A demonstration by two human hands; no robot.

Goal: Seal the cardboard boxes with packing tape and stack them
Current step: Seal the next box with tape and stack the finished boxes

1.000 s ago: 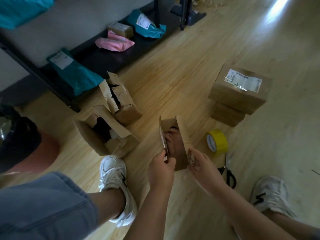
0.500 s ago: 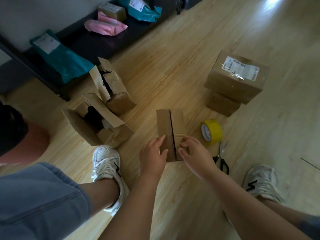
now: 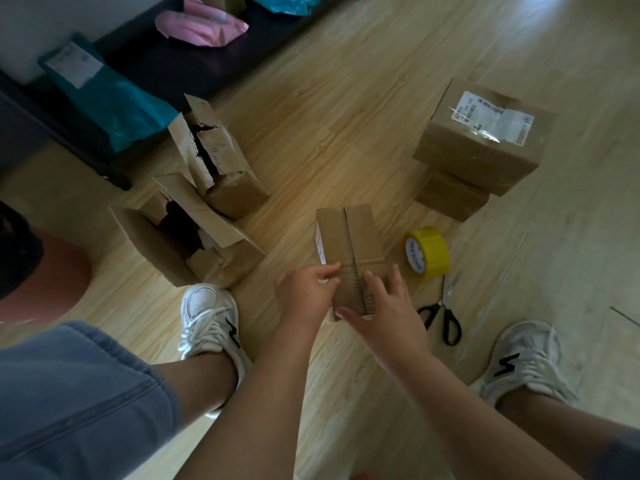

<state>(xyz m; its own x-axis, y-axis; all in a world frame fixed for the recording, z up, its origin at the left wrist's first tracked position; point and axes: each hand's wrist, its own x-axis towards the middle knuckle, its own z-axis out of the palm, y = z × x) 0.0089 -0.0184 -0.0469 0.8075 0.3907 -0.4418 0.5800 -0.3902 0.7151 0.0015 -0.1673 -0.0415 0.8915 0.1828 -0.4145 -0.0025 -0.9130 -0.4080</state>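
A small cardboard box [image 3: 349,237] lies on the wooden floor in front of me, its two top flaps folded down with a dark seam between them. My left hand [image 3: 304,294] rests on the left flap near its close end, fingers stretched over it. My right hand [image 3: 384,313] lies flat over the right flap with fingers spread. A yellow roll of packing tape [image 3: 427,254] stands just right of the box. Two closed boxes form a stack [image 3: 478,157] at the right, the upper one bearing a white label.
Black-handled scissors [image 3: 445,315] lie below the tape. Two open boxes [image 3: 194,216] with raised flaps sit at the left near my left shoe [image 3: 207,323]. My right shoe [image 3: 523,362] is at lower right. Teal and pink mailer bags [image 3: 114,109] rest on a dark low shelf.
A second ago I held the box's flaps up and open; now both flaps are folded down and my hands lie on top of them.
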